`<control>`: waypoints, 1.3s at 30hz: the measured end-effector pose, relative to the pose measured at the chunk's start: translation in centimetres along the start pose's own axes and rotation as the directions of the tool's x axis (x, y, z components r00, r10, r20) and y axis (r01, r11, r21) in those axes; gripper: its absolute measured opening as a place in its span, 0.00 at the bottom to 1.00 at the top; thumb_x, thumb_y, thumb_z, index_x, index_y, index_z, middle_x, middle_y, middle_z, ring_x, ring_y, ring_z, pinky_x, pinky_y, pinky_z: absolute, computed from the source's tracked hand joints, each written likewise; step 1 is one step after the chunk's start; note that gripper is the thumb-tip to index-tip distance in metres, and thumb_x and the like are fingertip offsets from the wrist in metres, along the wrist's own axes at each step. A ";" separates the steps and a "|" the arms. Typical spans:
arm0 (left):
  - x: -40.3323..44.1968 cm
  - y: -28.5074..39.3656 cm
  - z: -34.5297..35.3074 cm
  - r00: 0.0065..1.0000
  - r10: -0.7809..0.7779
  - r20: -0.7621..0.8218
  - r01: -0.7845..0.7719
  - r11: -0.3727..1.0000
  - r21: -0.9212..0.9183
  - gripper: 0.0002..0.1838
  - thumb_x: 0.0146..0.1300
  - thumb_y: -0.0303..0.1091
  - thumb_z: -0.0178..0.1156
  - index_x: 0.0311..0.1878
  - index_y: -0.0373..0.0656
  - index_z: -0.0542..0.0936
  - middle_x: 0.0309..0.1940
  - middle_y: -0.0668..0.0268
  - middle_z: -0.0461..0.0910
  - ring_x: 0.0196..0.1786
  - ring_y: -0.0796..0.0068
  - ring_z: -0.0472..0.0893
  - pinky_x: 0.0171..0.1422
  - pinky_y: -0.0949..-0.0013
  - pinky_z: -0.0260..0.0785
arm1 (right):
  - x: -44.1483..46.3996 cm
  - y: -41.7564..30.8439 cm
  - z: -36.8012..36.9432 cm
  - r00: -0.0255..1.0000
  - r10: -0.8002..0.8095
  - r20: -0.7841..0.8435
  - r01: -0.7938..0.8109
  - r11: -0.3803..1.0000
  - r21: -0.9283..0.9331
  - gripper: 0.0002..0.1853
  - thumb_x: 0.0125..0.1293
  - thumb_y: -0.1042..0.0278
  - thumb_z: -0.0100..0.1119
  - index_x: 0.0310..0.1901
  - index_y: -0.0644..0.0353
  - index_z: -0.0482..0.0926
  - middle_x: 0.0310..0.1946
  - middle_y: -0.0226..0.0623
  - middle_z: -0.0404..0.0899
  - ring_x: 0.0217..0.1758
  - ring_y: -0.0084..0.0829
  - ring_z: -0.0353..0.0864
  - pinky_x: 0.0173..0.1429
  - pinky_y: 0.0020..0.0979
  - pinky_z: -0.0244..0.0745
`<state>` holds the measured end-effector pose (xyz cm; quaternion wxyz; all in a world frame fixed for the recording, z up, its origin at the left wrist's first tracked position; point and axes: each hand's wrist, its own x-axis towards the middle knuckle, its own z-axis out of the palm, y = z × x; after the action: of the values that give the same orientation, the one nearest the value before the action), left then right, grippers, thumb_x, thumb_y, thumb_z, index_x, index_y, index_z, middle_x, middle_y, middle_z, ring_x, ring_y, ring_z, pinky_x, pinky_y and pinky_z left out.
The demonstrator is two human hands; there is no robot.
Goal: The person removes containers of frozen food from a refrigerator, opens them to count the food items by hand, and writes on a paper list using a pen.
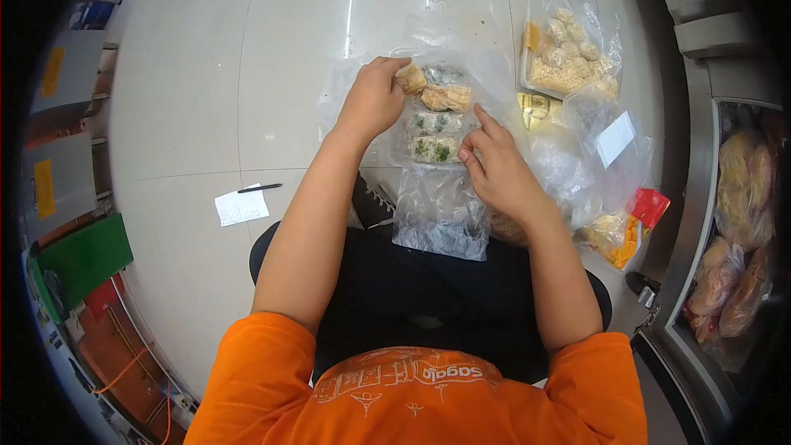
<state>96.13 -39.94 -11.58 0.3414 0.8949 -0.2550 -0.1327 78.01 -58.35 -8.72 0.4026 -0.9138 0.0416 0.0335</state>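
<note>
Starting at the left, a note [235,209] is laid flat on the tiled floor [177,99], and a black pen [259,188] is rested across its upper corner, perhaps so that both are kept within reach; its lines of writing cannot be read. A tan piece of food [410,79] is touched by the left hand [375,99], whose fingers are bent close together, likely to steady it; whether it is pinched cannot be told. Beside it, white-and-green pieces [435,123] and another tan piece [446,98] are lined up in clear plastic packaging [441,214], apparently for compactness. Below, lettering on the orange T-shirt [268,387] seems to read "Sagalo". At the packaging's right edge, the right hand [501,169] is held with the index finger stretched out, apart from the thumb; nothing is seen pinched between them. Farther right, pale balls [568,37] are contained in a tray, near clear bags [560,169] marked with a white label [615,139], not legible; a red packet [651,208] is set beside orange pieces [628,241].
</note>
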 end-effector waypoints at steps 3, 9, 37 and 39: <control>-0.3 1.0 -0.7 0.990 -0.127 -0.061 0.130 0.991 0.040 0.22 0.66 0.27 0.65 0.64 0.38 0.81 0.53 0.51 0.83 0.46 0.59 0.86 0.53 0.61 0.79 | 0.4 1.0 0.3 0.989 0.146 -0.021 -0.140 0.976 0.165 0.11 0.73 0.64 0.56 0.43 0.66 0.78 0.73 0.69 0.64 0.77 0.59 0.64 0.78 0.46 0.61; -0.2 0.4 -1.1 0.944 -0.326 -0.061 0.331 0.938 0.105 0.22 0.57 0.34 0.74 0.54 0.37 0.87 0.43 0.51 0.88 0.41 0.59 0.89 0.50 0.62 0.81 | 1.6 4.6 1.2 0.896 0.430 0.108 -0.349 0.534 0.770 0.17 0.73 0.57 0.58 0.50 0.66 0.76 0.73 0.62 0.66 0.77 0.47 0.66 0.78 0.43 0.60; 0.3 2.0 -1.1 0.803 -0.476 0.358 0.548 0.355 -0.758 0.29 0.78 0.44 0.50 0.73 0.33 0.62 0.69 0.47 0.72 0.65 0.47 0.77 0.62 0.52 0.76 | 2.4 2.1 -0.3 0.819 0.560 0.126 -0.318 0.261 0.911 0.27 0.84 0.57 0.44 0.75 0.67 0.66 0.74 0.50 0.70 0.78 0.42 0.66 0.81 0.44 0.58; 0.3 2.1 -1.0 0.802 -0.474 0.365 0.533 0.289 -0.795 0.34 0.77 0.48 0.53 0.75 0.34 0.61 0.69 0.46 0.70 0.66 0.48 0.75 0.60 0.51 0.76 | 2.5 3.0 -0.1 0.839 0.543 0.038 -0.227 0.285 0.931 0.27 0.84 0.59 0.44 0.76 0.67 0.64 0.74 0.52 0.70 0.77 0.42 0.68 0.80 0.43 0.59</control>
<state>96.06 -40.89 -9.45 0.6785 0.6211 0.1334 -0.3688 80.15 -60.52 -11.08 0.8018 -0.4955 0.3328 -0.0302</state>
